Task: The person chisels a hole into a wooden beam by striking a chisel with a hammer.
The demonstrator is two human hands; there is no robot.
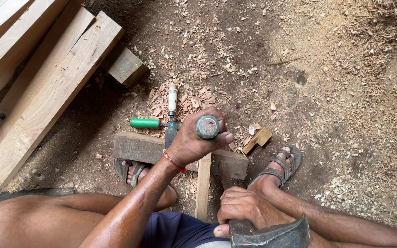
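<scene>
Planks: long pale timber planks [37, 87] lie at the far left, running diagonally, well apart from both hands.
Spare chisels: a green-handled chisel [145, 123] and a white-handled chisel [173, 96] lie on the dirt floor [327, 105] just beyond the block, nearest the left hand.
Block: a dark wood block [136, 148] lies crosswise, held down by a sandalled foot [132, 170].
Left hand: the left hand [194, 142] is closed around a round grey tool handle [207, 127], held upright, its end facing the camera.
Slat: a narrow pale slat [203, 183] lies under that hand, its long axis running from the block toward the person's lap.
Right hand: the right hand [242, 206] is closed on a hatchet [272, 235] near its iron head, low and close to the body, just right of the slat.
Offcut: a small wood offcut [258, 139] lies right of the block.
</scene>
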